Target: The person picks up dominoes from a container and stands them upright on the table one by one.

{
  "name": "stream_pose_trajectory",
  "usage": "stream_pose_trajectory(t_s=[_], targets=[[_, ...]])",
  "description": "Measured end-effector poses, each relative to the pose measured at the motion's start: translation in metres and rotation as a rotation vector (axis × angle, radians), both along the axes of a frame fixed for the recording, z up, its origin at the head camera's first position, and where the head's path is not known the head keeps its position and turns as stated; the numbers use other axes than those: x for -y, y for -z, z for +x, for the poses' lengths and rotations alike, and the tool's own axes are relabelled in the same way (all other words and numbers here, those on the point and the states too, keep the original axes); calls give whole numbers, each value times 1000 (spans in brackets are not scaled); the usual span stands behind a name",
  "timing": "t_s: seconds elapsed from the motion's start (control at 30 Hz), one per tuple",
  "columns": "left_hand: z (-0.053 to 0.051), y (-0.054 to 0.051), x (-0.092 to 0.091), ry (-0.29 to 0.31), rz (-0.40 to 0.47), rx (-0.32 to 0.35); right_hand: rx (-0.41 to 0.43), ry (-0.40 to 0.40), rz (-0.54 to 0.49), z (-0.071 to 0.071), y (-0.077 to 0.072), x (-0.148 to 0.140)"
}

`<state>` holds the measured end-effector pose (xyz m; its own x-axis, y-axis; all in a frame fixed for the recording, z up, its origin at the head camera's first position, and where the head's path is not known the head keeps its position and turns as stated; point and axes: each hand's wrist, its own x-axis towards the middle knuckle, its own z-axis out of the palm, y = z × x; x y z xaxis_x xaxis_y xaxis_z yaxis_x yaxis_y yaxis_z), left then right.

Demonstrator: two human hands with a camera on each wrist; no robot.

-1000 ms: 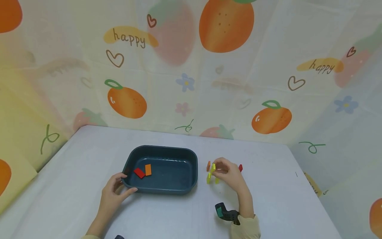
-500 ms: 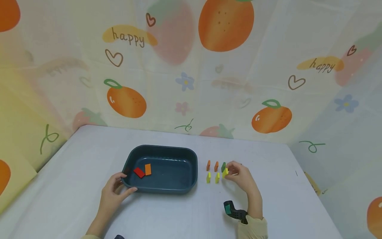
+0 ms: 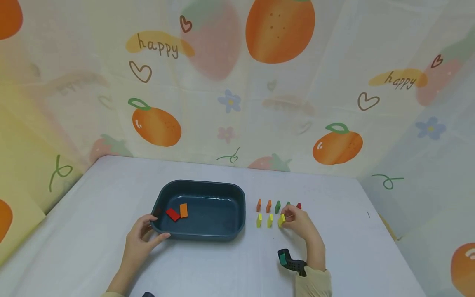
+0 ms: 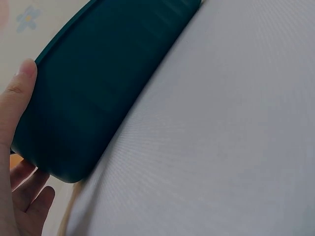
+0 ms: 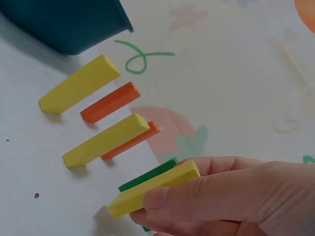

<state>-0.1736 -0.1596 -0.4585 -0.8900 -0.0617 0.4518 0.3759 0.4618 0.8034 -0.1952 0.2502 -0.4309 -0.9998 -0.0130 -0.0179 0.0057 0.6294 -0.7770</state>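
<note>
My right hand (image 3: 301, 222) pinches a yellow domino (image 3: 282, 220) between thumb and fingers, at the right end of the front row. In the right wrist view that yellow domino (image 5: 156, 190) stands tilted on its narrow end, low over the table; whether it touches cannot be told. Two more yellow dominoes (image 3: 270, 220) stand upright to its left. My left hand (image 3: 139, 239) grips the front left corner of a dark teal tray (image 3: 208, 237), thumb on the front wall, fingers at the left side. Inside lie a red domino (image 3: 172, 214) and an orange domino (image 3: 183, 210).
Behind the yellow row stand two orange dominoes (image 3: 259, 205), a green domino (image 3: 277, 207), another green one partly covered by my right hand, and a red domino (image 3: 299, 206). A fruit-printed cloth (image 3: 230, 123) hangs behind the white table (image 3: 230, 268).
My right hand has carried the yellow domino to the right, beyond the two standing yellow ones, and lowered it toward the table. The left hand and tray have stayed put.
</note>
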Motion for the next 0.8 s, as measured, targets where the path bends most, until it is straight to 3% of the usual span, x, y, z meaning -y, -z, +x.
stream_pose_trajectory(t_s=[0.43, 0.8], targets=[[-1, 3, 1, 1, 8, -5, 24, 53, 5, -5, 13, 4], [-2, 4, 1, 2, 5, -15, 21, 55, -24, -4, 14, 5]])
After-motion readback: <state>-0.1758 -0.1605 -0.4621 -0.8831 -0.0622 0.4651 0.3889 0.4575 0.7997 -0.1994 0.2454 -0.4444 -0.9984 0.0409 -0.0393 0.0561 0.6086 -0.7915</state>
